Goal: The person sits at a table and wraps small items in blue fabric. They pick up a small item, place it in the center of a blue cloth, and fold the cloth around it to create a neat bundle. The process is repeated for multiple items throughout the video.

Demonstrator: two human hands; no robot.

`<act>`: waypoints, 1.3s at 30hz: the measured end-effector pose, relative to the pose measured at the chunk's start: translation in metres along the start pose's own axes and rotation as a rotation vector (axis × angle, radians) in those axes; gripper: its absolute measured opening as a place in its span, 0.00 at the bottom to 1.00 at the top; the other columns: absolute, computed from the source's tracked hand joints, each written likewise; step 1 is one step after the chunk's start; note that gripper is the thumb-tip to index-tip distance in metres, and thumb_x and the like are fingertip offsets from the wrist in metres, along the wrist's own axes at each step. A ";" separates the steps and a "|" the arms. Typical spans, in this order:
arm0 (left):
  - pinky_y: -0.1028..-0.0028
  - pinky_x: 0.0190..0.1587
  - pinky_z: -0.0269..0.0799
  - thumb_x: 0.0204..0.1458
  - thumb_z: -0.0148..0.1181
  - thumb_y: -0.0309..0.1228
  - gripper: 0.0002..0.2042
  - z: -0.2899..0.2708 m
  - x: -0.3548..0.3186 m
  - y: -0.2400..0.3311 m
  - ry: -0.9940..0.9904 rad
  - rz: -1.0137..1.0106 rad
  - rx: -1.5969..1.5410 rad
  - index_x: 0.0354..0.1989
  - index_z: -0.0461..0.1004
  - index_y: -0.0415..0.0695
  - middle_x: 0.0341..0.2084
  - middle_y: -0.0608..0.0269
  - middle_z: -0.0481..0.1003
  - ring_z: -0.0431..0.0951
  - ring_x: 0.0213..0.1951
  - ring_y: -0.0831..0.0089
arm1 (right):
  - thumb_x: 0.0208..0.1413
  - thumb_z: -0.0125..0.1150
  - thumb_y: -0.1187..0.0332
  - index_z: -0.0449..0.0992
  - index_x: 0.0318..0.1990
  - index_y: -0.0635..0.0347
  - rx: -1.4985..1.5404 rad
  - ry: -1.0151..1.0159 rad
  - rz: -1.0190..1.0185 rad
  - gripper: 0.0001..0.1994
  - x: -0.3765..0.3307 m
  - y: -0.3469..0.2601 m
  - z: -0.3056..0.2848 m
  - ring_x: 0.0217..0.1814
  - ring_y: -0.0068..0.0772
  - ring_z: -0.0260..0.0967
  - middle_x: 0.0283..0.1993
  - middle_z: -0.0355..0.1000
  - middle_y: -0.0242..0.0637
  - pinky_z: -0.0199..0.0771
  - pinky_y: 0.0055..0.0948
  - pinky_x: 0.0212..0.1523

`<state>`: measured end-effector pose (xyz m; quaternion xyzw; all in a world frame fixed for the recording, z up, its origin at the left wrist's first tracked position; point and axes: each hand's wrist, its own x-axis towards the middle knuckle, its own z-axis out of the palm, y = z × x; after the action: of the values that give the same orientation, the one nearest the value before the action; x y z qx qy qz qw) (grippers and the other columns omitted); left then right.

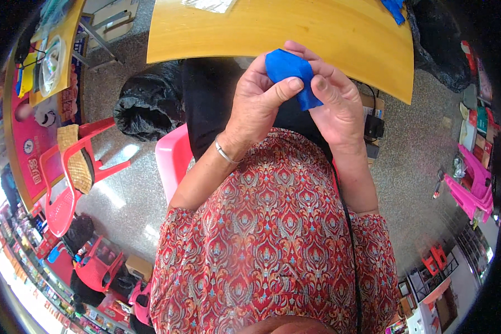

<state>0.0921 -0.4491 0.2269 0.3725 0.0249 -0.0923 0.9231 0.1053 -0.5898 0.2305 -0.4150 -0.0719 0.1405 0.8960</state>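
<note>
A small piece of bright blue fabric (290, 68), folded over on itself, is held up between my two hands, in front of the table's near edge. My left hand (261, 96) pinches it from the left, thumb lying across its front. From the other side my right hand (337, 97) grips it, with the thumb bent near its right edge and fingers behind. The fingertips behind the fabric are partly hidden. A silver bangle circles my left wrist.
Ahead stands a yellow wooden table (339, 36) with a clear plastic packet (209, 4) and more blue fabric (394, 10) at its far side. Black plastic bags (150, 103) lie to the left. A red chair (61, 206) stands farther left, pink stools (473, 183) at right.
</note>
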 end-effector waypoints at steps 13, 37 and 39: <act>0.73 0.46 0.72 0.55 0.59 0.30 0.13 -0.004 0.003 0.000 0.078 -0.104 -0.179 0.47 0.69 0.40 0.40 0.62 0.75 0.75 0.41 0.75 | 0.51 0.65 0.63 0.73 0.53 0.60 -0.586 -0.007 -0.163 0.22 -0.001 0.000 -0.008 0.65 0.37 0.56 0.64 0.58 0.43 0.56 0.32 0.62; 0.66 0.48 0.72 0.61 0.46 0.42 0.18 -0.009 0.004 0.001 0.056 -0.255 -0.343 0.46 0.69 0.38 0.43 0.52 0.74 0.76 0.44 0.65 | 0.49 0.65 0.74 0.78 0.35 0.63 -0.707 0.088 -0.217 0.06 -0.005 -0.011 -0.006 0.53 0.30 0.67 0.52 0.69 0.41 0.67 0.27 0.52; 0.66 0.49 0.72 0.60 0.47 0.42 0.18 -0.008 0.004 0.002 0.069 -0.269 -0.383 0.47 0.69 0.38 0.44 0.52 0.74 0.76 0.44 0.65 | 0.47 0.66 0.73 0.78 0.35 0.61 -0.890 0.031 -0.304 0.06 -0.004 -0.014 -0.003 0.50 0.31 0.69 0.51 0.70 0.40 0.68 0.27 0.50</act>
<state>0.0960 -0.4432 0.2221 0.1866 0.1228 -0.1953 0.9550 0.1052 -0.6017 0.2396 -0.7456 -0.1718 -0.0432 0.6424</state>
